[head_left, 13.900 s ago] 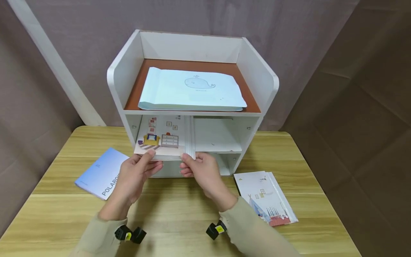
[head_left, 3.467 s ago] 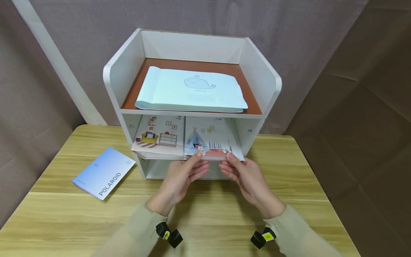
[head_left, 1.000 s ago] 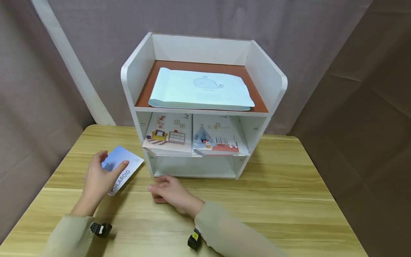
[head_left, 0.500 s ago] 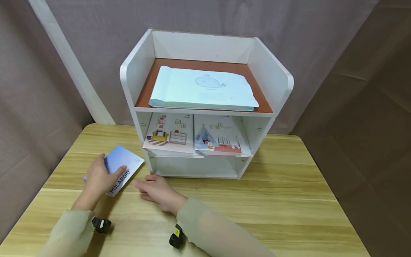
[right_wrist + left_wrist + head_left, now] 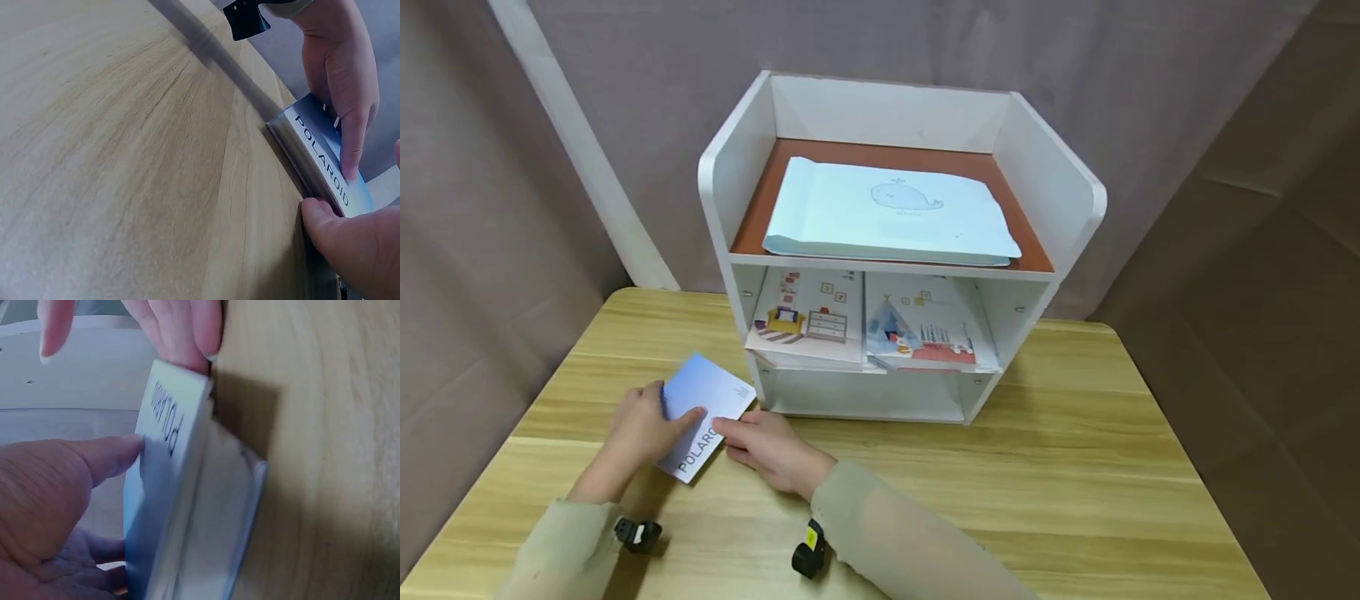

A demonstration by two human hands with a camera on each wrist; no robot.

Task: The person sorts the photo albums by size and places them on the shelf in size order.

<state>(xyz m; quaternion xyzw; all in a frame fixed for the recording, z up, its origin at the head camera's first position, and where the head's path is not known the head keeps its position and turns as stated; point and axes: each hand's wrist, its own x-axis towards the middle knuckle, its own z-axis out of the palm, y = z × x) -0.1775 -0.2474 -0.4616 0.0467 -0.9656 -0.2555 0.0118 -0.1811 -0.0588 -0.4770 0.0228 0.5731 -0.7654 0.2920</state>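
Moved: our right hand (image 5: 767, 446) has reached the booklet (image 5: 707, 412), fingertips against its edge.
Left hand (image 5: 643, 429): we grip the booklet, thumb on top.
Booklet: tilted up off the tabletop (image 5: 1000, 483), left of the shelf (image 5: 730, 200).

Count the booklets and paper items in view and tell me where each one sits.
4. The whale folder lies on the top shelf; the room-scene booklet and the tent booklet sit side by side on the middle shelf; the blue Polaroid booklet is on the table between both hands. Others underneath may be hidden.
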